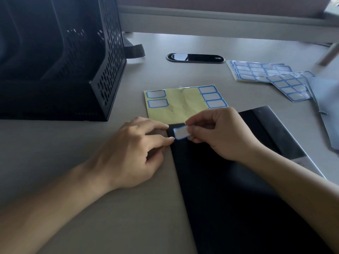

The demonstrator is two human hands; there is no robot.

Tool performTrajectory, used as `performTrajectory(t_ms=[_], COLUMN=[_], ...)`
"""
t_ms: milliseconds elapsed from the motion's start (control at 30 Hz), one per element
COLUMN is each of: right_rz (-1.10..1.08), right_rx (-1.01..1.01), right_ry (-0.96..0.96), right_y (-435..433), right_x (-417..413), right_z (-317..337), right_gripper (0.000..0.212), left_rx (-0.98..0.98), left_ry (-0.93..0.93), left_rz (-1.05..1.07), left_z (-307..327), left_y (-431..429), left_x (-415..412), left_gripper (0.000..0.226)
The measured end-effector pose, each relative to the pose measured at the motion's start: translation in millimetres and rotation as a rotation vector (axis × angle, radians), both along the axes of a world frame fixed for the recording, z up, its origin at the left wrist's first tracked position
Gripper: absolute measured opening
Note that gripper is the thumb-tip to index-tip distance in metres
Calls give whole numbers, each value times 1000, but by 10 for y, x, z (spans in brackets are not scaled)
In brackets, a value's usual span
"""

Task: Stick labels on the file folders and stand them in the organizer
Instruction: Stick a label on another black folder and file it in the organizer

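A black file folder [229, 189] lies flat on the desk in front of me. My right hand [216, 132] pinches a white label with a blue border [180, 132] just over the folder's top left corner. My left hand [135, 149] rests on the desk, its fingertips touching the folder's left edge near that corner. A yellow backing sheet [176, 105] with several labels left on it lies just beyond the folder. The black perforated organizer [108, 66] stands at the left rear.
More label sheets [260, 70] are spread at the right rear, beside a grey-blue folder [328, 107] at the right edge. A black oval cable grommet [195, 57] is set into the desk. A partition wall runs along the back.
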State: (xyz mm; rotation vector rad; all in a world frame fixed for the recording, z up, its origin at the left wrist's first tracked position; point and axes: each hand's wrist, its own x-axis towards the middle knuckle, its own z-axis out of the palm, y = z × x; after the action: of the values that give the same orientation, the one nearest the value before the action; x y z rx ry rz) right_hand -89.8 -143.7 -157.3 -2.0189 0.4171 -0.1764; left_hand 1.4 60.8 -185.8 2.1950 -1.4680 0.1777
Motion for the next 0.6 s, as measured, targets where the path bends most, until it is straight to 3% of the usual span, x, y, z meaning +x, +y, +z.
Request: performTrajectory(t_ms=[333,600], right_rz=[6,16], right_rx=[-55,-77], right_ry=[-14,-11], right_y=[6,10], right_x=[1,8], right_z=[-16,-7], right_gripper=[17,19], left_rx=[-45,43], left_ry=[-48,-128], left_rz=[-14,-73], left_z=[26,12], left_y=[-15,-14], left_x=[-26,-14], left_gripper=[33,40])
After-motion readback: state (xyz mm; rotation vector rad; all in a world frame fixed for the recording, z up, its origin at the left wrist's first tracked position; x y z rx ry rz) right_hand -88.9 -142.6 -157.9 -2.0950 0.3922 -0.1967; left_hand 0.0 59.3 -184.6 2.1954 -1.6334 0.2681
